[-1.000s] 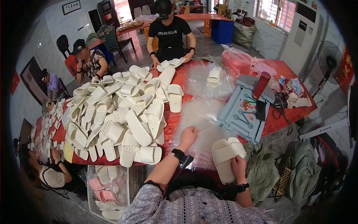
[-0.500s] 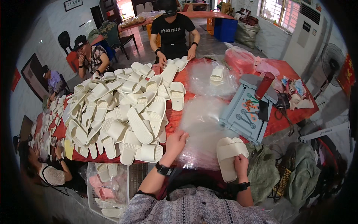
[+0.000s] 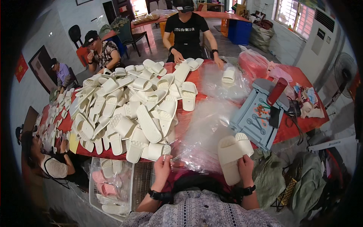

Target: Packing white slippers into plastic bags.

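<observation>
My right hand (image 3: 245, 168) is closed on a pair of cream slide slippers (image 3: 230, 153), one overlapping the other, held over the table's near edge. My left hand (image 3: 162, 168) pinches the near-left corner of a clear plastic bag (image 3: 202, 132), with thumb and fingers pressed together. The bag lies flat on the red tabletop among other clear plastic sheets. Just beyond my left hand lies a large heap of loose cream slippers (image 3: 149, 123). One slipper (image 3: 188, 96) rests at the heap's right edge.
A grey-blue folding tray (image 3: 251, 117) with small tools, a phone (image 3: 274, 118) and a red cylinder (image 3: 277, 91) stands to the right. Across the table, a person's hands (image 3: 178, 57) are near slippers. A white crate (image 3: 130, 185) with bagged slippers sits below left. Several people work at left.
My left hand has drawn back toward me and left, from the plastic's left edge to its near corner. My right hand still holds the slippers, now tilted slightly more.
</observation>
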Action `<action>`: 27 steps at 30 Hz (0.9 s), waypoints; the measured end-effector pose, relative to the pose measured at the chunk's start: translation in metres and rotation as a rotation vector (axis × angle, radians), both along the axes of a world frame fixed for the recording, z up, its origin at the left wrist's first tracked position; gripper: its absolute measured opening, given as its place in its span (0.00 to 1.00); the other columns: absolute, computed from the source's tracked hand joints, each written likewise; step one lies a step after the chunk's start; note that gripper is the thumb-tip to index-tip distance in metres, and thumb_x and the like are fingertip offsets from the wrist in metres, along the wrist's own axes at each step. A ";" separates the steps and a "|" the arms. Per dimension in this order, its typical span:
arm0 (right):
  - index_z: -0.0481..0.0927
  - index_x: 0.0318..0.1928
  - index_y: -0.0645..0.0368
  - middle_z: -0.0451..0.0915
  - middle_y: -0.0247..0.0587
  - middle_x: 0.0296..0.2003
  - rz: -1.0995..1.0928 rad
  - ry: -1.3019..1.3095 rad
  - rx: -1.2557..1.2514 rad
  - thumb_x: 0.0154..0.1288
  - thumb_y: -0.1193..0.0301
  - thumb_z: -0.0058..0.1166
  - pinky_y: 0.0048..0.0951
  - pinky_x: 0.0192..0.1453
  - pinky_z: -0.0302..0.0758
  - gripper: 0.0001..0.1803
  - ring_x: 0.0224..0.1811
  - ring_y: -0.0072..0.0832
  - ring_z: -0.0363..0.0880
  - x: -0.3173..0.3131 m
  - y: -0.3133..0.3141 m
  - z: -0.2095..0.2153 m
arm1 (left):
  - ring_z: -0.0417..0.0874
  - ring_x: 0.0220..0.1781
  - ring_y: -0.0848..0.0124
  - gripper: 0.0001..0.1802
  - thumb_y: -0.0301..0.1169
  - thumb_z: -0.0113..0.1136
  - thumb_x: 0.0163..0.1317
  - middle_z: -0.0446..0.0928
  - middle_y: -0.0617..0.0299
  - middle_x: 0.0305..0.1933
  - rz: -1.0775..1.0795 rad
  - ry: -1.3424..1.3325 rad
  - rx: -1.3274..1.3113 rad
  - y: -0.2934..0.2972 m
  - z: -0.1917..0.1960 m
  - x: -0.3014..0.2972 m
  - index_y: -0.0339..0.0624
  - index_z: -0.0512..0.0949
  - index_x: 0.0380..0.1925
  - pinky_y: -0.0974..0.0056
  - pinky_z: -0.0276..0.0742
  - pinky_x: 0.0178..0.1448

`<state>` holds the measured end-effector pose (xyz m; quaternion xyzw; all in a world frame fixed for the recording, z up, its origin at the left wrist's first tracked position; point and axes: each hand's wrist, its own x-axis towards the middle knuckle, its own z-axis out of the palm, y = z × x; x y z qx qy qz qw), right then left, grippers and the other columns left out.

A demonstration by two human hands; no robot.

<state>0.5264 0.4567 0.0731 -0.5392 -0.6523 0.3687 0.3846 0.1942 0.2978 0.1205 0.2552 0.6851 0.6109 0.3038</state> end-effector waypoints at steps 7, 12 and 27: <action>0.74 0.28 0.66 0.73 0.51 0.19 0.083 -0.146 0.169 0.59 0.72 0.53 0.39 0.28 0.68 0.08 0.22 0.45 0.73 -0.019 0.005 0.027 | 0.82 0.31 0.67 0.28 0.27 0.60 0.60 0.79 0.51 0.43 -0.281 0.167 -0.120 0.036 -0.065 0.018 0.37 0.63 0.60 0.65 0.78 0.36; 0.75 0.28 0.65 0.74 0.52 0.20 0.049 -0.279 0.206 0.58 0.72 0.54 0.40 0.29 0.69 0.07 0.24 0.48 0.74 -0.004 0.006 0.022 | 0.56 0.69 0.40 0.56 0.37 0.76 0.39 0.52 0.41 0.71 -0.414 1.143 -0.204 0.064 -0.006 0.031 0.46 0.55 0.69 0.45 0.58 0.70; 0.72 0.25 0.66 0.74 0.50 0.18 0.089 -0.209 0.090 0.57 0.75 0.52 0.38 0.26 0.70 0.08 0.21 0.44 0.76 0.004 -0.003 0.069 | 0.51 0.72 0.38 0.48 0.55 0.68 0.45 0.51 0.45 0.73 -0.841 1.281 -0.301 0.144 -0.076 0.059 0.57 0.61 0.67 0.36 0.54 0.68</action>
